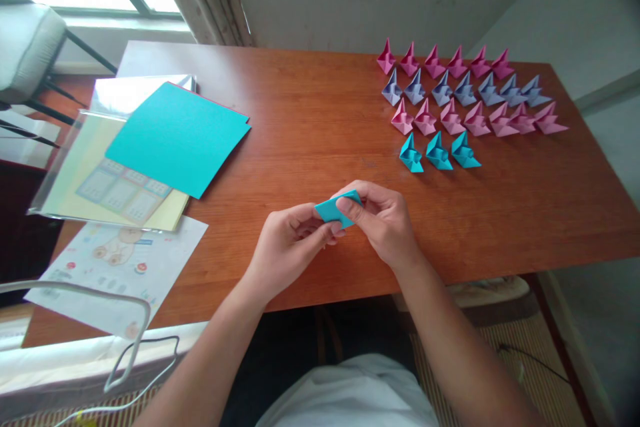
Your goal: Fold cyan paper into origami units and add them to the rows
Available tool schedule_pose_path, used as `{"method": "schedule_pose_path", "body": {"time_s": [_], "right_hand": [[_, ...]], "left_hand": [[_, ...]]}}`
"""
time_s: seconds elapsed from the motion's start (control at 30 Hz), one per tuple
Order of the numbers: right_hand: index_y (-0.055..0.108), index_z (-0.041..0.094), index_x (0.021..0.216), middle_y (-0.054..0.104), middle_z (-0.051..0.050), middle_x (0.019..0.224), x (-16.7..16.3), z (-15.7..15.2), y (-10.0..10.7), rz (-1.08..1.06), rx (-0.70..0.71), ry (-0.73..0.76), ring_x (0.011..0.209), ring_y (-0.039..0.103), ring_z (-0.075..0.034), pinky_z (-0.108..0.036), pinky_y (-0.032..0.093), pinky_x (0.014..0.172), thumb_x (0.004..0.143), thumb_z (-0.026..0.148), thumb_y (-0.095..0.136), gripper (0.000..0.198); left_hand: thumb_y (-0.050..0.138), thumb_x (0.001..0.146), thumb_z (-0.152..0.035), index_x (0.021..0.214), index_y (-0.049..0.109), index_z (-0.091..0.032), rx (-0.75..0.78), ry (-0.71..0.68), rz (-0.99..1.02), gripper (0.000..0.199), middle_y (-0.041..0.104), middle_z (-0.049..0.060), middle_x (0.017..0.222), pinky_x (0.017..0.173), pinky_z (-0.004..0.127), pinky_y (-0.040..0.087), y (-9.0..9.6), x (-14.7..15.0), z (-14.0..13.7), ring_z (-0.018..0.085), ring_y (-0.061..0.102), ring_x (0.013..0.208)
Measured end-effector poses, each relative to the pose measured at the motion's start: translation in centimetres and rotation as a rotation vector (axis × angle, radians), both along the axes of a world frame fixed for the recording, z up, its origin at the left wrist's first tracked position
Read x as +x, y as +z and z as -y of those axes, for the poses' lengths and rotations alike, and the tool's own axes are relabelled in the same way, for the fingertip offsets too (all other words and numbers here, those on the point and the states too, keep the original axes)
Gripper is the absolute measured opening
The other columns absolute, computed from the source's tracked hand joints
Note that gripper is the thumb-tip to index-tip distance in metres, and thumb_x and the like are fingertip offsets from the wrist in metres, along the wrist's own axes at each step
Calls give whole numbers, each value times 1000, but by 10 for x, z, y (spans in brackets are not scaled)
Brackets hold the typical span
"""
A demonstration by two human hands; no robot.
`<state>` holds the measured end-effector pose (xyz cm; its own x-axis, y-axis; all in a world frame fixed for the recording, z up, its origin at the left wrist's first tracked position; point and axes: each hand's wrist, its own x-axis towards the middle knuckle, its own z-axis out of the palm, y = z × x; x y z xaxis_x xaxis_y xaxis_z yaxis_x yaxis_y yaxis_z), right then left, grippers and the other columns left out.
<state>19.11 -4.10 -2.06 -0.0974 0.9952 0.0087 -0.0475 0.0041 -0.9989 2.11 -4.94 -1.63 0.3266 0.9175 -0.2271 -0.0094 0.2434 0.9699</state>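
A small folded piece of turquoise paper (327, 211) is held between both my hands above the front of the wooden table (310, 140). My left hand (295, 240) pinches its left end and lower edge between thumb and fingers. On the other end, my right hand (383, 220) presses its thumb on the top face, with the fingers behind. Beyond my right hand stand three turquoise folded paper figures (438, 152) in a row. My fingers hide the underside of the folded paper.
Rows of folded figures, pink (453, 117), lavender (465, 89) and magenta (434, 62), fill the back right. At left, turquoise sheets (180, 137) lie over a plastic sleeve of yellow paper (65, 167), near a printed sheet (115, 273). A white cable (145, 320) hangs at the lower left.
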Motion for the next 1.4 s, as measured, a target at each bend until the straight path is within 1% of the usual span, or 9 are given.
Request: {"method": "schedule_pose_path", "body": {"time_s": [0.17, 0.33, 0.5, 0.7, 0.87, 1.0, 1.07, 1.2, 1.4], "right_hand": [[74, 23, 82, 69, 1, 77, 1, 0, 0, -36, -25, -6, 74, 65, -16, -29, 55, 66, 85, 45, 77, 22], [74, 23, 81, 71, 1, 77, 1, 2, -1, -14, 9, -37, 73, 65, -15, -27, 54, 65, 88, 38, 74, 17], [75, 24, 81, 71, 0, 77, 2, 4, -4, 35, 8, -62, 73, 66, -16, -28, 53, 66, 90, 42, 72, 21], [76, 25, 97, 75, -2, 93, 5, 1, -6, 49, 30, -131, 86, 68, -18, -29, 55, 74, 91, 52, 68, 29], [72, 23, 90, 69, 0, 81, 6, 2, -7, 58, 44, -151, 74, 63, -14, -25, 51, 65, 92, 55, 65, 33], [71, 22, 90, 65, 1, 74, 4, 4, -8, 23, -6, -86, 66, 60, -13, -24, 49, 59, 95, 57, 59, 37], [71, 22, 91, 65, 1, 73, 2, 4, -7, 22, -10, -64, 65, 60, -12, -24, 48, 58, 95, 54, 61, 33], [70, 24, 87, 67, 2, 76, 1, 5, -7, 86, 81, -131, 68, 61, -13, -25, 48, 61, 94, 42, 67, 19], [70, 23, 82, 65, 3, 74, 4, 7, -6, 166, 222, -153, 68, 59, -12, -26, 47, 64, 96, 32, 64, 17]], "left_hand": [[77, 85, -29, 86, 77, -15, 1, -10, 4, 14, 76, 6, 76, 65, 23, 59, -2, 0, 1, 16, 72, 69], [75, 87, -27, 84, 76, -14, 32, -42, -29, 13, 76, 6, 74, 65, 23, 58, -5, -1, 1, 16, 71, 69], [74, 87, -28, 86, 76, -14, 26, -60, -47, 14, 77, 7, 76, 65, 24, 58, -5, -2, 2, 18, 73, 70], [76, 87, -27, 87, 76, -13, -20, -22, -5, 14, 78, 6, 76, 62, 20, 57, -2, -1, 0, 14, 72, 67], [79, 84, -27, 86, 77, -13, -65, 16, 48, 14, 78, 4, 74, 60, 16, 55, 2, -1, -1, 12, 71, 65], [80, 84, -29, 86, 77, -14, -67, 104, 90, 15, 78, 3, 74, 59, 16, 54, 4, -2, -1, 12, 71, 64], [80, 83, -29, 86, 77, -15, -62, 126, 90, 15, 78, 3, 74, 60, 18, 55, 2, -2, 0, 12, 71, 65], [81, 82, -28, 83, 77, -15, -36, 71, 68, 14, 77, 3, 74, 66, 21, 56, -1, 0, -1, 14, 70, 68], [80, 82, -29, 73, 74, -14, -7, 5, -26, 18, 73, 2, 68, 60, 19, 49, -2, -2, -2, 12, 64, 63]]}}
